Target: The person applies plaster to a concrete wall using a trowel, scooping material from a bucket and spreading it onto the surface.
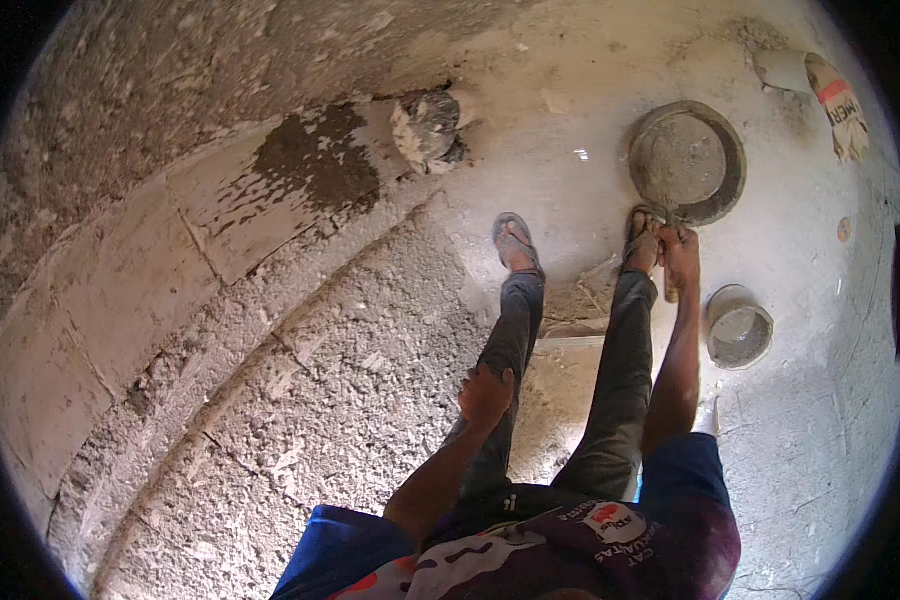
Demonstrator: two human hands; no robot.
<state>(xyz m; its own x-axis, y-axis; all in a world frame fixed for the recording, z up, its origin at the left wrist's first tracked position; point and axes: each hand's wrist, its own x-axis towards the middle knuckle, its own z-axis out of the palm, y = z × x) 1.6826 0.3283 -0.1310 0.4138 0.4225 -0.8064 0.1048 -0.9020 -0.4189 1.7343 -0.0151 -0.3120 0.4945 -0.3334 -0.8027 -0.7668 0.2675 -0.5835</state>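
Note:
My right hand (681, 254) reaches down beside my right foot, closed round the handle of a small tool that looks like a trowel (672, 294). Only its handle end shows clearly below the fist. Just beyond the hand is a large round basin (737, 160) holding grey, wet-looking mix. My left hand (486, 395) rests over my left knee, thumb apart from the fingers, with nothing visible in it. A small grey bucket (727, 300) stands to the right of my right forearm.
Left of me runs a rough block wall (360, 350) with a smoother ledge (120, 260), part of it wet. A grey lump (425, 130) sits at the ledge's far end. A printed bag (838, 105) lies far right. Boards (580, 325) lie between my legs.

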